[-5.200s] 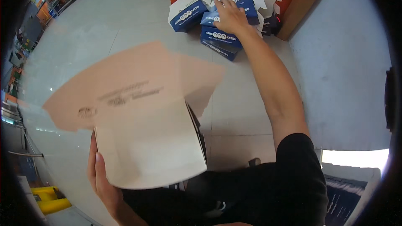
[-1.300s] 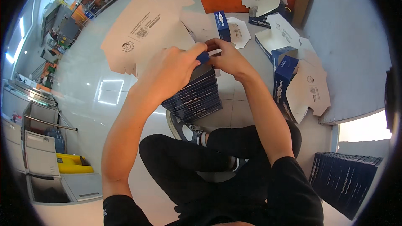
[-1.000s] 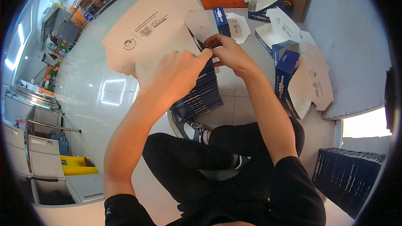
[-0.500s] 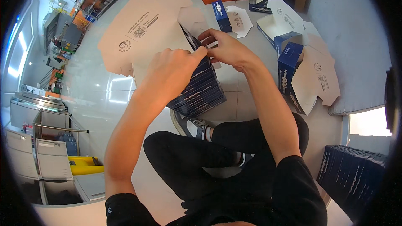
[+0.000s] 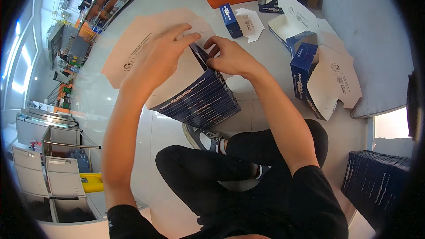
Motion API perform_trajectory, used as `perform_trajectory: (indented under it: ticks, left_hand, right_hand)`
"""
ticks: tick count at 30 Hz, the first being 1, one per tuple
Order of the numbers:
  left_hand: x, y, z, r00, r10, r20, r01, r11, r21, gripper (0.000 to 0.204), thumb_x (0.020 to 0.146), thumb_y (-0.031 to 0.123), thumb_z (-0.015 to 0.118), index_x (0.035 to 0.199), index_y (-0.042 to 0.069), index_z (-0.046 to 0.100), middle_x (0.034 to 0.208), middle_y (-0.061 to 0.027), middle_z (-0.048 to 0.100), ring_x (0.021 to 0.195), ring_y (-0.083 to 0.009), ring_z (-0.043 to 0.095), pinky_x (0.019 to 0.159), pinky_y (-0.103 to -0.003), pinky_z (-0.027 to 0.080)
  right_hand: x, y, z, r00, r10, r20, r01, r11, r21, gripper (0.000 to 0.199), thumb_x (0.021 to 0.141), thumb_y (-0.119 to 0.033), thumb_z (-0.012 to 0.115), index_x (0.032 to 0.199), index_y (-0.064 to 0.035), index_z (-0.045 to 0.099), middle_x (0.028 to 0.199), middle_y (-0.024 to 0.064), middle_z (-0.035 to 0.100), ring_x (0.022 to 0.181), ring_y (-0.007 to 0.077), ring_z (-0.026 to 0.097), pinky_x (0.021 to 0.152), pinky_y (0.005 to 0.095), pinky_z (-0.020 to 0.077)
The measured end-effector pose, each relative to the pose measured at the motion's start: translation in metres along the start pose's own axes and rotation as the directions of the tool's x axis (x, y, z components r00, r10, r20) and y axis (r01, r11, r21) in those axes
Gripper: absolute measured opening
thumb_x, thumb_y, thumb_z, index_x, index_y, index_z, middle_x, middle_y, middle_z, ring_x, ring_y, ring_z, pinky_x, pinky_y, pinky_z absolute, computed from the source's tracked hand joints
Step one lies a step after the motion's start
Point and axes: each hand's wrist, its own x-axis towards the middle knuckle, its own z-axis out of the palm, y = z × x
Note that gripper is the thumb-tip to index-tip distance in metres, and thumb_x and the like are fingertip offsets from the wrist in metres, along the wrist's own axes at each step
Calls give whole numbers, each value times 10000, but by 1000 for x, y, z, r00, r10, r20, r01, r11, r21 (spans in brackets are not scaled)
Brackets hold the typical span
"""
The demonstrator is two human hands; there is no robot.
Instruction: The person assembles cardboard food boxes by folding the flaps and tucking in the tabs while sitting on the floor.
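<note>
A stack of flat blue cardboard boxes stands on the floor ahead of my crossed legs. On top lies an unfolded cardboard box, its wide white inner flap reaching far and left, with dark print on it. My left hand is over this white panel, fingers stretched out and apart, holding nothing. At the right edge of the same box my right hand is closed, thumb and curled fingers on the blue side fold. Part of that fold is hidden behind its fingers.
Several half-folded boxes lie at the right by a grey wall. A small blue box with its lid open lies beyond my right hand. Another blue stack stands at the lower right. White cabinets are at the left.
My left hand has come away from the box's right edge, moved left and spread its fingers. The top box's white panel has shifted and its blue front edge shows. My right hand stays at the side fold.
</note>
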Motion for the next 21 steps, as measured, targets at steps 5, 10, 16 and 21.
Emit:
perform_trajectory:
  ticks: [5, 10, 16, 21]
  left_hand:
    - [12, -17, 13, 971, 79, 224, -104, 989, 103, 228, 895, 36, 612, 1079, 21, 746, 1077, -91, 733, 1046, -305, 653, 961, -424, 530]
    - [11, -15, 11, 964, 122, 235, -150, 983, 106, 195, 887, 48, 619, 1027, 25, 753, 1038, -77, 733, 1002, -293, 649, 941, -418, 535]
    - [13, -18, 10, 957, 129, 259, -159, 982, 100, 179, 888, 55, 622, 995, 27, 762, 1017, -89, 740, 988, -292, 652, 927, -416, 538]
    - [22, -18, 8, 940, 140, 311, -170, 983, 71, 167, 878, 50, 630, 976, 19, 761, 1008, -94, 746, 989, -306, 653, 925, -422, 536]
  right_hand:
    - [4, 0, 12, 975, -97, -202, 64, 984, -163, 316, 758, -162, 742, 1004, 37, 733, 964, 288, 740, 953, 452, 729, 882, 476, 575]
    - [6, -3, 24, 932, -184, -313, 63, 931, -358, 159, 830, -127, 739, 863, 28, 741, 832, 251, 728, 839, 421, 725, 803, 468, 570]
    - [13, 2, 31, 913, -205, -353, 93, 946, -310, 161, 834, -126, 710, 852, 32, 736, 851, 299, 712, 833, 478, 718, 782, 522, 587]
    - [13, 4, 31, 912, -192, -363, 81, 951, -299, 168, 840, -146, 695, 871, 13, 741, 880, 307, 719, 841, 490, 722, 770, 540, 596]
